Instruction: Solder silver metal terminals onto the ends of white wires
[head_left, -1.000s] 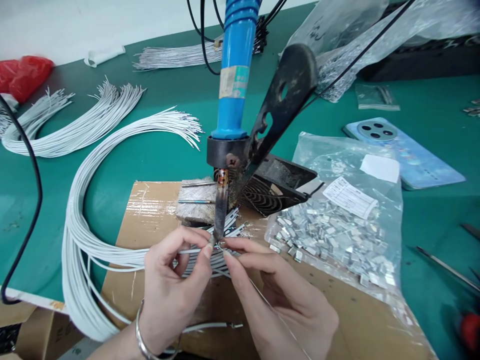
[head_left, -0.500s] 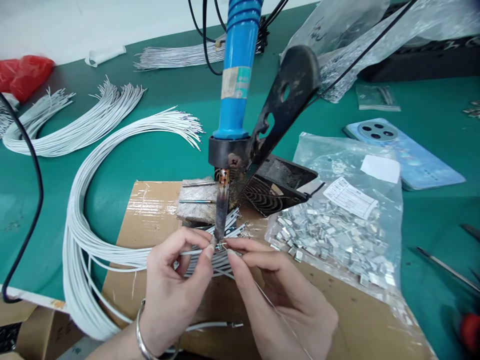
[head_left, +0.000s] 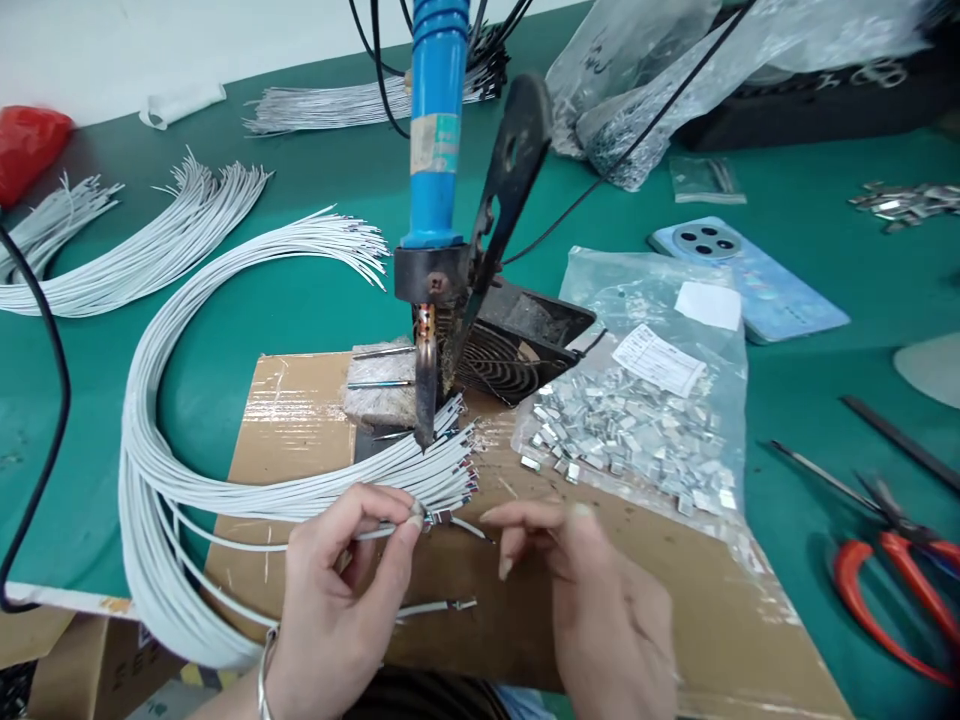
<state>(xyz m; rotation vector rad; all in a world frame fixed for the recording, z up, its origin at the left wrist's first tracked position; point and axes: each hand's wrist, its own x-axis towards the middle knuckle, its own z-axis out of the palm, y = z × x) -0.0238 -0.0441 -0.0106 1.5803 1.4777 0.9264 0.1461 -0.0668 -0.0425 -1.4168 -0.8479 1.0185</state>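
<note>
Below the soldering iron point(head_left: 433, 150), the left hand point(head_left: 337, 590) pinches a white wire point(head_left: 375, 534) while the right hand point(head_left: 600, 600) has just let go, now open and empty.

Wires point(head_left: 225, 490) lie on cardboard point(head_left: 300, 400), soldering iron point(head_left: 433, 130) behind, bagged clips point(head_left: 622, 430) right.

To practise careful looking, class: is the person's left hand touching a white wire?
Touching. The head view shows the left hand pinching a white wire near the wire's end.
</note>
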